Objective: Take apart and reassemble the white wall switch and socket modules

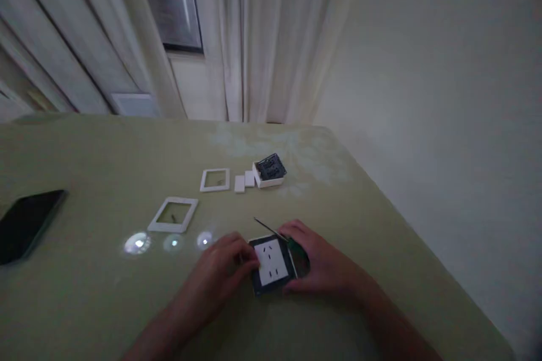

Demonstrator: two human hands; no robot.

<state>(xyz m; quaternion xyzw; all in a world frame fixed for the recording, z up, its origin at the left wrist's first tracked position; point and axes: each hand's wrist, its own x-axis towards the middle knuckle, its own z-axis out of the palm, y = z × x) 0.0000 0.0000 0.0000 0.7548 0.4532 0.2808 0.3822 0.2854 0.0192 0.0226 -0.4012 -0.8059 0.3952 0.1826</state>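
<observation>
A white wall socket [271, 264] in a dark frame lies near the table's front edge, between both hands. My left hand [222, 273] grips its left edge with curled fingers. My right hand [319, 262] holds its right side and also holds a thin screwdriver [267, 227], whose shaft points up and left past the socket's top edge. The screwdriver's handle is mostly hidden under my fingers.
Farther back lie two white square frames [174, 215] [215, 179], two small white pieces [244, 181] and a dismantled socket body [269, 170]. A dark phone [25, 224] rests at the left edge of the green table [105, 304]. Curtains and a wall stand behind.
</observation>
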